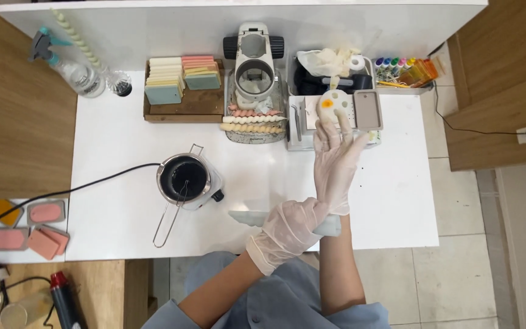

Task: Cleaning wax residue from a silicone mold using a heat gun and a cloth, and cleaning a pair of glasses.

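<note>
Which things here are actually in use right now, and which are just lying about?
In use: left hand, tugging at the cuff of the thin glove on the right hand.

Lying about: melting pot, spray bottle, coloured slabs, twisted candles, pale stick, white table.

Both hands wear thin, translucent, glossy disposable gloves: right hand [335,159], left hand [288,228]. The smooth matt white table [117,152] carries a round polished metal melting pot [183,178] near its centre. At its far edge sits a brown matt wooden tray [184,105] holding pastel matt wax slabs [181,76].
</note>
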